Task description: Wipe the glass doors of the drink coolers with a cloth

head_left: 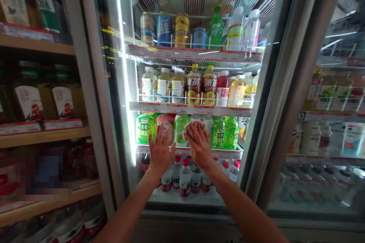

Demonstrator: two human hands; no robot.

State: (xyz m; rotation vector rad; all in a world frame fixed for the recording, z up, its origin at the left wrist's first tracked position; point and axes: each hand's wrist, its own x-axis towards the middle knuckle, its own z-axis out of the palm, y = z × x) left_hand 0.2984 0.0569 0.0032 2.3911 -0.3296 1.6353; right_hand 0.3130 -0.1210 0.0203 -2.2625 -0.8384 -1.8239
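Observation:
My left hand [161,151] lies flat with its fingers stretched up, apparently against the glass door [128,83] of a lit drinks fridge, level with the third shelf. Just to its right, my right hand [200,145] is closed on a crumpled beige cloth [190,128], which it holds in front of the same shelf. The cloth shows only above and beside the fingers. Behind both hands stand green tea bottles [145,127] and more green bottles [225,133]. Red-capped water bottles [185,178] fill the bottom shelf below my wrists.
Upper fridge shelves hold cans [182,28] and tea bottles [194,85]. A grey door frame [288,83] separates a second fridge door [327,121] on the right. Wooden shelves [42,134] with bottled goods stand on the left.

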